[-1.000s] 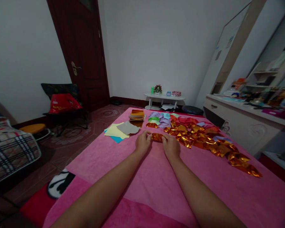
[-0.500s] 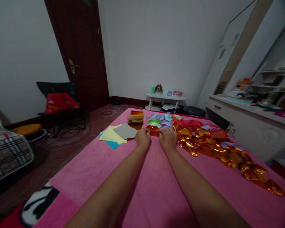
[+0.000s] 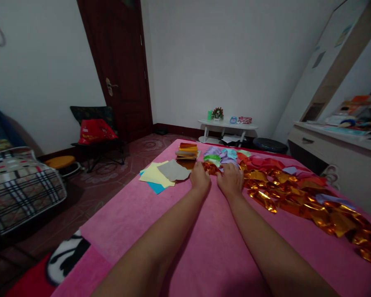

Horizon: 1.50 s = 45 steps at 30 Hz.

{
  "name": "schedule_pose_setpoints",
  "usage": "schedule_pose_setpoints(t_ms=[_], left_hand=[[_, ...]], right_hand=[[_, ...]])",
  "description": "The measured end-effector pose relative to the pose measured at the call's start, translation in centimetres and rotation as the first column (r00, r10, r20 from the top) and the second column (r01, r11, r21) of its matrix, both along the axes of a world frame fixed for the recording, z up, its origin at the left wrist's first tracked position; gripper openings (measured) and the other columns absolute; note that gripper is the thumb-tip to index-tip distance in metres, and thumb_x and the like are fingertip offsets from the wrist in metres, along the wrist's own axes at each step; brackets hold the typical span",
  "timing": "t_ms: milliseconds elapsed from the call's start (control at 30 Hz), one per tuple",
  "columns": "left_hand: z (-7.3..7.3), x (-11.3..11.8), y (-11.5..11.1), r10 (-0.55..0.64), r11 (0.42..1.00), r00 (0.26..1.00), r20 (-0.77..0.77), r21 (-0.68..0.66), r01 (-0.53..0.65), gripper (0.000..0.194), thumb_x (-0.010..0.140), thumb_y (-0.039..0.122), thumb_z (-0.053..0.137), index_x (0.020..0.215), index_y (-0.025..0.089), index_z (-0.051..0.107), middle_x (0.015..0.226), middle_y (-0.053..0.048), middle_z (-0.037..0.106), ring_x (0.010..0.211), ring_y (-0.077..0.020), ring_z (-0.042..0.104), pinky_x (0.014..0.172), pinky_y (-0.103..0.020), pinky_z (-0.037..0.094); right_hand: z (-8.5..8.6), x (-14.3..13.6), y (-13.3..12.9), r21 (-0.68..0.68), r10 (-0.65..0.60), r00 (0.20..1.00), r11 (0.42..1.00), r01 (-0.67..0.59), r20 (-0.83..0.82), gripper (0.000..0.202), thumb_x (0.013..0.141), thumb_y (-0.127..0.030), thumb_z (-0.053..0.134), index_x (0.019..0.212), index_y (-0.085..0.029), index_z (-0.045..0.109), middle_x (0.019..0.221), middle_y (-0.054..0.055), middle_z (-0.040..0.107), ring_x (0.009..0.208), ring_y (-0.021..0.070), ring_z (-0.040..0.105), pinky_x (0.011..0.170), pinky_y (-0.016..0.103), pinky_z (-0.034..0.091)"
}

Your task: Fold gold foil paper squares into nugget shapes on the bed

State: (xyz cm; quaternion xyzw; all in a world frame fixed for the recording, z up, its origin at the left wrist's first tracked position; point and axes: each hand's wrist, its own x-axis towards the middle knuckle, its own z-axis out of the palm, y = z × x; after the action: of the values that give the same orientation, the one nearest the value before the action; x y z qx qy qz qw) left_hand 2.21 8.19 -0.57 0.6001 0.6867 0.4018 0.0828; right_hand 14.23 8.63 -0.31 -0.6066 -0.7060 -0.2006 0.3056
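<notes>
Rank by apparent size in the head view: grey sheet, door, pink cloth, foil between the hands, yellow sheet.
Largest to smallest:
Pink cloth
Door
Yellow sheet and grey sheet, too alike to rank; the grey partly covers the yellow
Foil, going by its visible part

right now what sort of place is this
Most likely a room in someone's home, perhaps a bedroom or living room: there's a panelled wooden door, a red bag on a dark folding chair, and a low white table holding a small plant.
</notes>
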Motion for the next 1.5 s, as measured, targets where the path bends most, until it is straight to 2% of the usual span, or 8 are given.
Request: schedule_pose_setpoints(t_ms=[200,400,533,800,967,1133,1300,1500], left_hand=[[1.9,-4.3,-5.3,-0.289,0.935,0.922,-0.258,0.132,0.330,0.037,0.079,0.028,0.059,0.114,0.022,0.049,0.113,-0.008,0.056,0.107,-0.0223,0.051,0.091,-0.034,0.040],[2.0,-12.7,-5.8,-0.132,0.990,0.885,-0.446,-0.014,0.140,0.057,0.074,0.027,0.063,0.128,0.020,0.050,0.134,-0.011,0.049,0.124,-0.0277,0.042,0.105,-0.037,0.030],[0.4,-14.9,-3.9,-0.239,0.963,0.921,-0.306,-0.198,0.184,0.053,0.078,0.042,0.060,0.125,0.018,0.057,0.122,-0.010,0.061,0.110,-0.0260,0.056,0.093,-0.032,0.041],[1.1,-13.8,-5.2,-0.356,0.922,0.935,-0.013,0.156,0.353,0.024,0.085,0.027,0.054,0.098,0.021,0.073,0.095,-0.009,0.072,0.088,-0.0220,0.065,0.078,-0.032,0.047],[2.6,-10.6,-12.4,-0.801,0.539,0.578,-0.155,0.230,0.810,0.025,0.090,0.025,0.048,0.100,0.019,0.069,0.095,-0.007,0.072,0.089,-0.0151,0.065,0.081,-0.027,0.048],[1.7,-8.6,-17.7,-0.899,0.346,0.333,-0.286,0.006,0.938,0.025,0.089,0.023,0.048,0.106,0.019,0.065,0.099,-0.006,0.071,0.091,-0.0153,0.065,0.086,-0.026,0.048],[0.7,-8.4,-17.3,-0.903,0.378,0.357,-0.241,-0.044,0.925,0.050,0.076,0.024,0.061,0.125,0.019,0.055,0.121,-0.009,0.061,0.107,-0.0209,0.059,0.092,-0.029,0.046],[1.1,-8.2,-14.9,-0.849,0.528,0.525,-0.052,-0.053,0.848,0.026,0.080,0.035,0.061,0.098,0.017,0.069,0.098,-0.007,0.066,0.089,-0.0187,0.060,0.081,-0.028,0.047]], right_hand=[[0.7,-0.7,-2.4,0.081,0.186,0.982,0.979,-0.187,0.017,0.016,0.081,-0.016,0.049,0.095,-0.015,0.056,0.096,0.010,0.057,0.096,0.0248,0.046,0.085,0.036,0.030],[0.5,-2.0,-2.6,0.052,0.346,0.934,0.935,-0.351,0.095,0.022,0.080,-0.008,0.046,0.097,-0.015,0.057,0.100,0.010,0.058,0.095,0.0234,0.049,0.081,0.034,0.032],[0.4,-2.2,-2.7,0.062,0.420,0.901,0.902,-0.428,0.110,0.023,0.080,-0.007,0.047,0.098,-0.015,0.059,0.102,0.010,0.059,0.095,0.0237,0.051,0.082,0.035,0.035],[-0.2,-1.1,-5.3,0.070,0.427,0.893,0.904,-0.421,-0.141,0.034,0.078,-0.011,0.050,0.111,-0.019,0.054,0.112,0.011,0.057,0.108,0.0271,0.052,0.089,0.042,0.043],[-0.8,1.9,-9.8,-0.045,0.565,0.778,0.800,-0.598,-0.275,0.066,0.080,-0.024,0.058,0.140,-0.024,0.032,0.139,0.012,0.040,0.125,0.0280,0.042,0.098,0.046,0.043],[-1.1,4.9,-14.5,-0.236,0.789,0.590,0.549,-0.802,-0.170,0.038,0.081,-0.013,0.053,0.113,-0.032,0.063,0.133,0.006,0.051,0.122,0.0248,0.047,0.097,0.042,0.045],[-0.6,5.4,-16.5,-0.370,0.752,0.622,0.525,-0.766,-0.220,0.040,0.080,-0.013,0.053,0.114,-0.030,0.066,0.122,0.007,0.061,0.113,0.0238,0.056,0.096,0.041,0.046],[1.4,3.4,-16.9,-0.377,0.509,0.658,0.551,-0.745,-0.555,0.029,0.089,-0.029,0.048,0.105,-0.023,0.071,0.112,0.009,0.065,0.103,0.0232,0.060,0.092,0.037,0.047]])
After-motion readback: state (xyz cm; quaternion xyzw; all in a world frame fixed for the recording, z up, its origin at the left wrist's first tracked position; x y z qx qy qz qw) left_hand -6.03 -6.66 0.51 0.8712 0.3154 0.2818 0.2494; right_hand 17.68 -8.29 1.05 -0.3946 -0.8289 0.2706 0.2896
